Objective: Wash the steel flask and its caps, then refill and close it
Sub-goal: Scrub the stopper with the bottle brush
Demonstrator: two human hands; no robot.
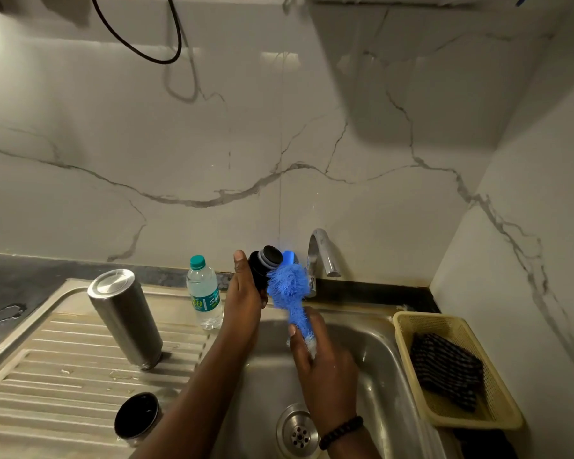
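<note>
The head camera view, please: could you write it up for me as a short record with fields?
left hand: left hand grips the black inner cap
right hand: right hand holds the blue brush against the cap
steel flask: steel flask stands upside down on the drainboard
outer cap: outer cap sits on the drainboard, open side up
tap: tap, no visible water
water bottle: water bottle capped, behind the sink
</note>
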